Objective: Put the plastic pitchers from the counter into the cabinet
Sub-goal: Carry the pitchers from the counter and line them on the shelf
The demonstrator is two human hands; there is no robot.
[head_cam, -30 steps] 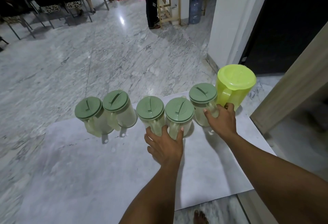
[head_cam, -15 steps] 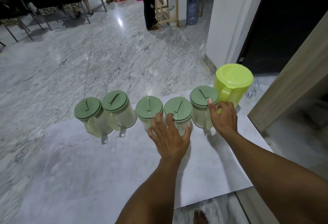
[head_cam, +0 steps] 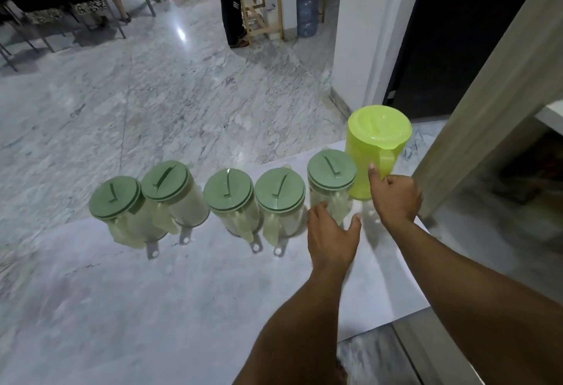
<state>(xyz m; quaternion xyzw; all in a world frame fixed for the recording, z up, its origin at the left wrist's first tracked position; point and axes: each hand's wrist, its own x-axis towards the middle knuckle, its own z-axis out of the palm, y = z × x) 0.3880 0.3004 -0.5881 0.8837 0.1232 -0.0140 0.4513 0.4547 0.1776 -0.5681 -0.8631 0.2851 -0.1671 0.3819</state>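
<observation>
Several clear plastic pitchers with green lids stand in a row on the white marble counter point(head_cam: 152, 308). At the right end is a taller yellow-green pitcher point(head_cam: 370, 153). My right hand point(head_cam: 396, 198) is closed around this pitcher's handle, thumb pressed on its side. My left hand point(head_cam: 332, 238) has its fingers spread on both sides of the handle of the rightmost clear pitcher point(head_cam: 330, 174), not closed on it. The other clear pitchers point(head_cam: 225, 195) stand untouched to the left, handles facing me.
A light wooden cabinet panel point(head_cam: 493, 89) rises just right of the counter, with a dark doorway point(head_cam: 463, 34) behind it. Beyond the counter, on the marble floor, are a standing person's legs point(head_cam: 228, 3), a wooden stand point(head_cam: 259, 3), a water bottle point(head_cam: 305, 12) and chairs point(head_cam: 61, 3).
My left hand left the fourth clear pitcher and moved right to the last one. My right hand shifted from that pitcher to the yellow-green one, whose handle turned toward me.
</observation>
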